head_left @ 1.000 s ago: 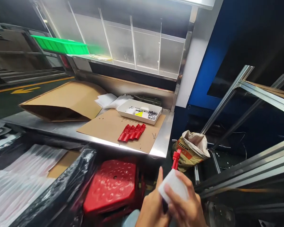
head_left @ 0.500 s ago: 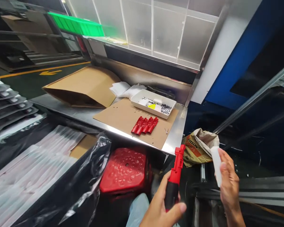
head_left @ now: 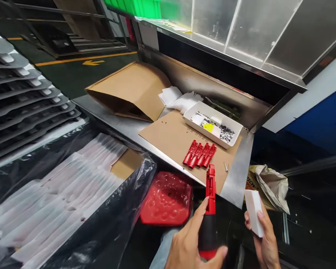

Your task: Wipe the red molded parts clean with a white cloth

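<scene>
The left hand (head_left: 189, 244) grips a red-and-black tool (head_left: 209, 218) upright; at its 3 o'clock the right hand (head_left: 264, 241) clasps a white block (head_left: 254, 212), apart from it. Four red pieces (head_left: 199, 154) lie finished-looking in a row on the cardboard sheet (head_left: 175, 140) at 12 o'clock, probably the same kind.

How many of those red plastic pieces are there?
5. Four red pieces lie side by side on the cardboard sheet; a fifth is upright in the left hand. More may be hidden.

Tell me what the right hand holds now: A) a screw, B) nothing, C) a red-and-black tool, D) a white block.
D: the right hand grips a white block, while the left hand holds the red-and-black tool.
</scene>
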A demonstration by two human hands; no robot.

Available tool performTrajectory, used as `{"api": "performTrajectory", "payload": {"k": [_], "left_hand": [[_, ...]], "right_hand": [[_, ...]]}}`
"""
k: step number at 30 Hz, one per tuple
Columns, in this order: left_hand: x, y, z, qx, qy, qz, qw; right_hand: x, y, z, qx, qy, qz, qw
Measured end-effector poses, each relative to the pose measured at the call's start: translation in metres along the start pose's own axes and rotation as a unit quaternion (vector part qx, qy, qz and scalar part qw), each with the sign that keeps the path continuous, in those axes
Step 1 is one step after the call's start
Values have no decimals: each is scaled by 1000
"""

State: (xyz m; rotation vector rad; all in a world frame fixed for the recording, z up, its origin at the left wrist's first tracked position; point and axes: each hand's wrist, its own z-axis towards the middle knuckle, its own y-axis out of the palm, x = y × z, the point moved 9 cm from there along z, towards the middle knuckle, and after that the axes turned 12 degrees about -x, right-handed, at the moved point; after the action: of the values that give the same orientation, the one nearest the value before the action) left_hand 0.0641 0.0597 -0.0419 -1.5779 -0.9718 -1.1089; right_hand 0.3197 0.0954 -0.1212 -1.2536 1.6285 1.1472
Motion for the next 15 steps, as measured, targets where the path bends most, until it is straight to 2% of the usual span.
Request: {"api": "performTrajectory", "payload": {"k": [2, 4, 5, 7, 9, 11, 15], "left_hand": [[-2, -24, 7, 13, -19, 3, 1000], [-4, -46, 12, 29, -27, 21, 999], [-4, -57, 15, 36, -28, 33, 998], [-5, -75, 21, 47, -28, 52, 997], [-8, -91, 26, 50, -38, 51, 997], [-12, -105, 30, 55, -58, 46, 996], [-16, -127, 33, 80, -74, 41, 993]], "right_hand": [[-3, 21, 17, -14, 1, -22, 1000], [-12, 41, 38, -32, -14, -110, 993], [-20, 51, 51, -39, -32, -188, 981], [-41, 74, 83, -43, -80, -348, 933], [-64, 97, 125, -38, -122, -446, 886], [-86, 121, 175, -34, -148, -481, 863], [-122, 158, 272, 16, -177, -553, 814]]}}
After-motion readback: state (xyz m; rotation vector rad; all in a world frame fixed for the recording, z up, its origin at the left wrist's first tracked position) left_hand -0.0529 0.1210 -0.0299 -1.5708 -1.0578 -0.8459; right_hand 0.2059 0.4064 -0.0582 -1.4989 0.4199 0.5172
